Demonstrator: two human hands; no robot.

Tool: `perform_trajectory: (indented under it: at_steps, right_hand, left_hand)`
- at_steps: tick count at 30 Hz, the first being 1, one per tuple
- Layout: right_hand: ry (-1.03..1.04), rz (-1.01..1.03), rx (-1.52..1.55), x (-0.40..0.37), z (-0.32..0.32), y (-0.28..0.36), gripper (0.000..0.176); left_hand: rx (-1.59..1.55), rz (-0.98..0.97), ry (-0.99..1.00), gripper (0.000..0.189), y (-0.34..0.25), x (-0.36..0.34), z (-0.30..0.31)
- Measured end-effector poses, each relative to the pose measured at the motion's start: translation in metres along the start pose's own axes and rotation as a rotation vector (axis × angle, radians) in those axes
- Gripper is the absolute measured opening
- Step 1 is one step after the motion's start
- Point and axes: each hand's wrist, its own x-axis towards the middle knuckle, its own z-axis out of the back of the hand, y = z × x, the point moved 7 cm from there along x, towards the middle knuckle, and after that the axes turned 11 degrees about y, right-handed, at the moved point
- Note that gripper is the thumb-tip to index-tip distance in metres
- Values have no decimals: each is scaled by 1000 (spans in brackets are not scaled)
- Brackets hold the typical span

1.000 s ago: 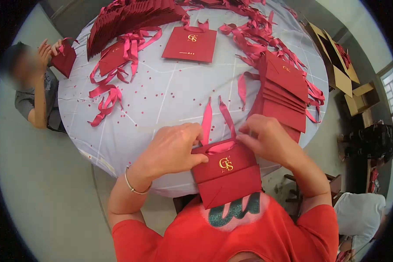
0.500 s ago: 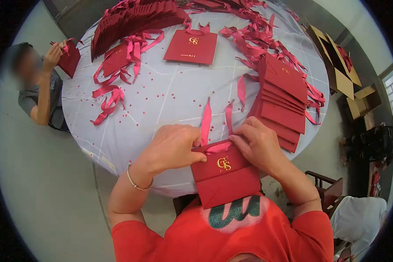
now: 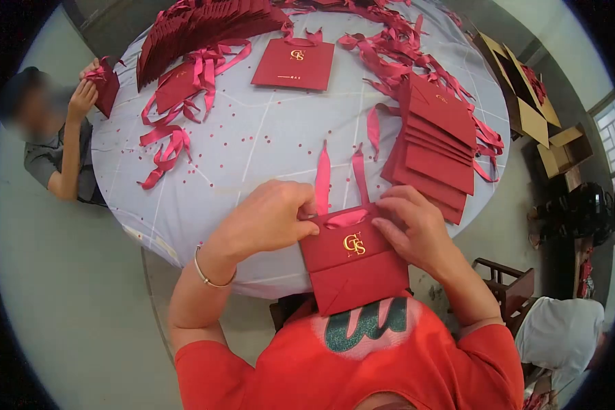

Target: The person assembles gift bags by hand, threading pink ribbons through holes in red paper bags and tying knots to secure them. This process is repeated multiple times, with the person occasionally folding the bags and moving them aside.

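A small red paper gift bag (image 3: 359, 266) with a gold monogram lies folded flat at the table's near edge, against my red shirt. My left hand (image 3: 273, 217) pinches its upper left corner between thumb and fingers. At the upper right corner, my right hand (image 3: 411, 222) has its thumb on the front and its fingers curled over the top edge. A pink ribbon (image 3: 347, 218) runs across the front near the top, and its two tails stretch away over the tablecloth. Beside my right hand fans a stack of red bags (image 3: 439, 147).
Another red bag (image 3: 294, 65) lies farther back on the round table (image 3: 253, 154), among scattered red dots. Loose pink ribbons (image 3: 167, 157) and more bag stacks (image 3: 205, 31) surround it. At left a co-worker (image 3: 61, 143) holds a bag. Cardboard boxes (image 3: 566, 154) stand at right.
My right hand has slid a little right along the bag's top edge, uncovering more of the ribbon. The bag sits slightly higher in view. The co-worker's hands have shifted on their bag.
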Motion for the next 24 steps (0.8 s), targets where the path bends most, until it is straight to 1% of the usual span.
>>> perform_trajectory:
  at_steps: [1,2,3,6,7,9,11,14,15,16,17,18,20,21,23,24]
  right_hand:
    - [-18,11,-35,-5,1,2,26]
    - [-48,57,-110,-10,1,3,30]
    - [-53,54,-111,-14,1,4,30]
    - [-78,48,-166,-21,2,5,31]
    - [-77,54,-184,-21,2,6,33]
    - [-81,61,-205,-22,2,7,34]
    - [-24,62,-265,-20,-1,8,36]
    - [9,46,-343,-19,-3,13,39]
    - [6,47,-345,-19,-3,15,39]
    - [47,6,-329,-18,-5,14,42]
    - [88,-35,-313,-17,-7,12,45]
    - [86,-34,-316,-16,-6,11,45]
    - [161,13,-350,-15,-12,11,46]
    - [160,13,-354,-13,-10,11,46]
    - [249,13,-334,-7,-13,11,44]
    - [247,15,-337,-5,-12,12,44]
  left_hand:
    - [2,-2,3,25,-2,0,1]
    - [-78,34,26,22,-1,0,1]
    - [-158,70,49,20,0,0,0]
    - [-207,76,45,20,4,2,-5]
    - [-203,73,48,20,6,3,-7]
    - [-147,-1,61,24,4,4,-10]
    - [-134,-5,75,25,4,5,-11]
    - [-118,4,91,25,2,5,-11]
    - [-115,18,94,24,2,5,-11]
    - [-112,15,92,24,0,5,-9]
    - [-140,57,111,24,0,5,-9]
    - [-169,99,130,24,2,4,-10]
    - [-145,65,116,23,2,4,-10]
    - [-123,33,101,23,1,4,-10]
    - [-106,18,97,23,0,4,-10]
    - [-90,5,96,23,0,4,-10]
